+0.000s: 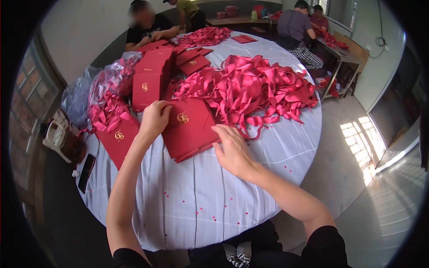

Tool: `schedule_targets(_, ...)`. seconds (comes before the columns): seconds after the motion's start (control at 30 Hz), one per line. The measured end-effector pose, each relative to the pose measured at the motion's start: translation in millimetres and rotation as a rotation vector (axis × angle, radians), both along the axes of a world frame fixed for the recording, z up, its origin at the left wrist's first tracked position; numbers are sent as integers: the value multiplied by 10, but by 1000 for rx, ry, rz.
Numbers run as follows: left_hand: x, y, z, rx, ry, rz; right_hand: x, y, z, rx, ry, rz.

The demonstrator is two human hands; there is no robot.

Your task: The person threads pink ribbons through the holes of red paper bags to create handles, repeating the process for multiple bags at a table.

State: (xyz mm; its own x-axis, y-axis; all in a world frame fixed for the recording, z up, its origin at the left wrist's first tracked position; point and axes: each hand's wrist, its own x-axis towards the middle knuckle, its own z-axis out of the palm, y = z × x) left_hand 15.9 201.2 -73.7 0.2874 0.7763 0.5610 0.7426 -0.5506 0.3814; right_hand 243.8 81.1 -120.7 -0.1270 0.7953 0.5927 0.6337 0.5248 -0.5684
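In front of me lies a small stack of flat red cards or sleeves [187, 129], with a gold emblem on the top one and slightly uneven lower edges. My left hand [155, 119] is closed on its upper left edge, fingers curled over. At the right edge, my right hand [234, 149] grips the stack with its fingertips and thumb. Another red piece with the same emblem [117, 142] lies left of my left forearm. Beyond the left hand rises a long leaning pile of red pieces [147, 82]. A heap of loose red ribbons [250, 89] spreads behind my right hand.
A pale cloth covers the round table [192, 214], dotted with small red bits. On the left are clear plastic bags [78, 100], a phone [87, 172] and a beige container [58, 136]. A person [149, 29] sits across; others work at a side table [342, 51].
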Motion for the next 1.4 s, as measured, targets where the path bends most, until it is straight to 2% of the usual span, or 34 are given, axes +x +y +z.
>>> schedule_targets(0.07,26,-140,109,-87,-70,25,-3,-32,54,-91,59,27)
schedule_targets(0.13,8,-298,197,-154,-141,37,-9,-23,32,-71,63,16)
schedule_targets(0.2,-43,-493,244,-158,-252,-18,-25,-36,96,-250,327,79)
schedule_targets(0.23,3,-677,340,-185,-306,-43,-11,-36,128,-188,295,94)
schedule_targets(0.33,221,-1207,570,32,-129,-129,-53,-109,302,61,468,132)
schedule_targets(0.43,390,-1540,549,40,-148,-88,2,-140,414,256,330,148)
schedule_targets(0.5,419,-1609,478,335,85,43,18,-136,456,359,263,244)
schedule_targets(0.57,452,-1664,420,452,193,154,-9,-189,446,309,220,300)
schedule_targets(0.73,394,-1726,348,413,182,177,-31,-205,403,308,161,318)
schedule_targets(0.83,351,-1682,317,408,118,108,-1,-209,454,354,141,343)
schedule_targets(1.1,300,-1664,261,518,154,74,-19,-211,433,302,115,365)
schedule_targets(1.4,273,-1697,405,488,200,88,-14,-196,431,328,50,323)
